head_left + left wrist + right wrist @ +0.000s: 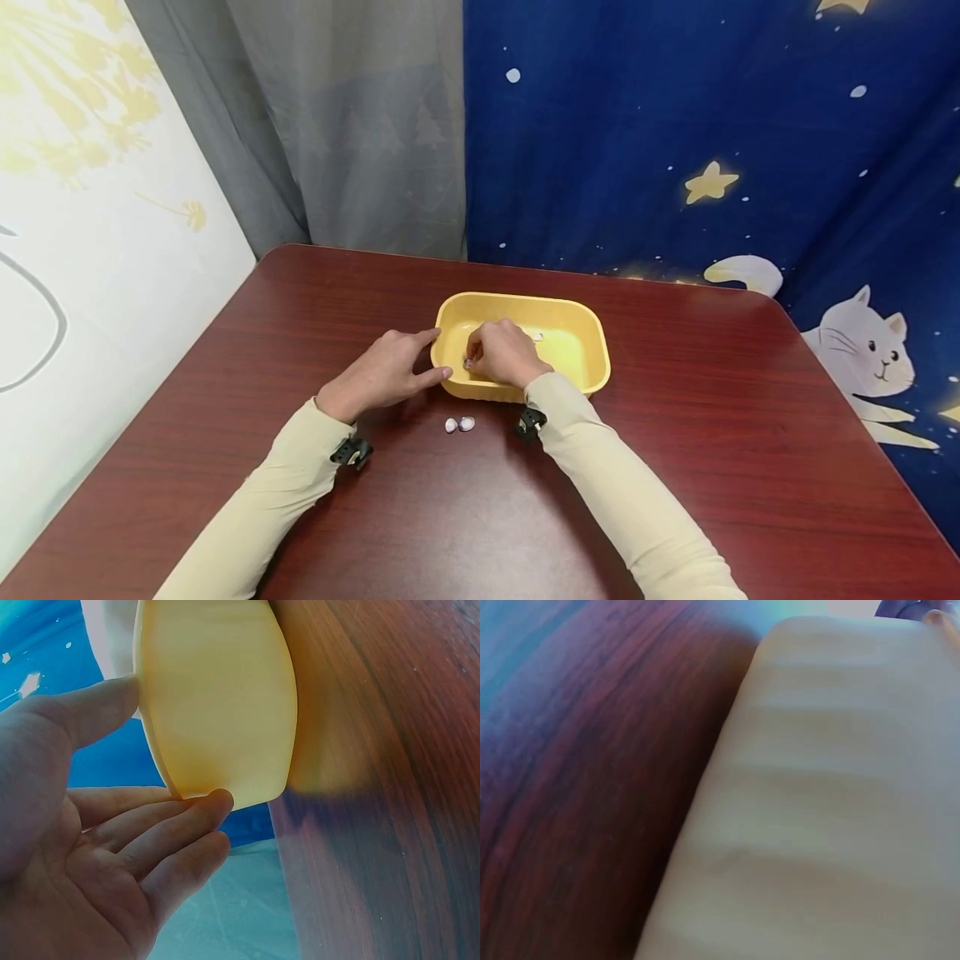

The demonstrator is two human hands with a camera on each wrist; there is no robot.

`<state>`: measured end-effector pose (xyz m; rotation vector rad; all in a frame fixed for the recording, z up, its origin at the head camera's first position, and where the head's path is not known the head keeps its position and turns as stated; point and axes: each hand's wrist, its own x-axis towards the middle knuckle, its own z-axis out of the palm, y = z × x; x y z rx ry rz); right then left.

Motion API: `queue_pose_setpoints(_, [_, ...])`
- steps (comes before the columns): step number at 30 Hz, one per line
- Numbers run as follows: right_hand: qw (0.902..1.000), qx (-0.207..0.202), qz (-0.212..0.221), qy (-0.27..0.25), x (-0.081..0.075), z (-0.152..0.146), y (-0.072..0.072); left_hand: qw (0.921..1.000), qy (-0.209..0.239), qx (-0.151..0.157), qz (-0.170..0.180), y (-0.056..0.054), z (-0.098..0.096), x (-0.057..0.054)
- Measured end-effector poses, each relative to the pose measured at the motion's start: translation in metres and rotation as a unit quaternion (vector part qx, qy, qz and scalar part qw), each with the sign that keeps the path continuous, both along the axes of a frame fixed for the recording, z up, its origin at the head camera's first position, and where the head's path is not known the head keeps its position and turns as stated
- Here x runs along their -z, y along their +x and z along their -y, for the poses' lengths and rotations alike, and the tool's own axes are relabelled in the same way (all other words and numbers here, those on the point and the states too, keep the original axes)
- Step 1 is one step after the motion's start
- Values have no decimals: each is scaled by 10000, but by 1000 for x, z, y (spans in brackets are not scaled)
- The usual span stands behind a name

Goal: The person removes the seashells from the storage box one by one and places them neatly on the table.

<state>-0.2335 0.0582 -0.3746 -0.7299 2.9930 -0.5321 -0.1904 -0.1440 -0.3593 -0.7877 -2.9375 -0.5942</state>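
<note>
A yellow plastic bin [577,321] stands on the table, its ribbed outer side [795,787] filling much of the right wrist view. At its left end is my left hand [382,375], fingers fairly straight, thumb [105,712] and fingertips touching the rim. My right hand [506,354] reaches inside over the front wall and pinches a small shiny silvery piece [468,363] near the bin floor. Another small whitish piece [538,337] lies in the bin, partly behind that hand. Two small, rounded, silver-white pieces [467,423] lie side by side on the table in front.
The dark red wooden table [712,467] reaches well past the bin on both sides. Behind its far edge hang a grey curtain [375,142] and a blue one [600,142] with stars. A pale patterned cloth [97,250] hangs at the left.
</note>
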Motion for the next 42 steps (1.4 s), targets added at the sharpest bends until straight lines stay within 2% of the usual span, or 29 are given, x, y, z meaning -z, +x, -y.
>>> queue_pose_setpoints(6, [9998, -81, -42, -154, -4, -7, 3, 10000, 7, 20, 18, 0, 0, 1])
queue_pose_setpoints(15, [9995, 9, -11, -322, -9, -15, 8, 10000, 24, -5, 93, 1, -1, 0])
queue_pose_setpoints(30, [9995, -62, -53, -311, -16, -25, 16, 9999, 3, -44, 128, 2, -1, -1])
queue_pose_setpoints(42, [9985, -91, -358, -402, -21, -34, 28, 9997, -21, -67, 216, 2, -1, -1])
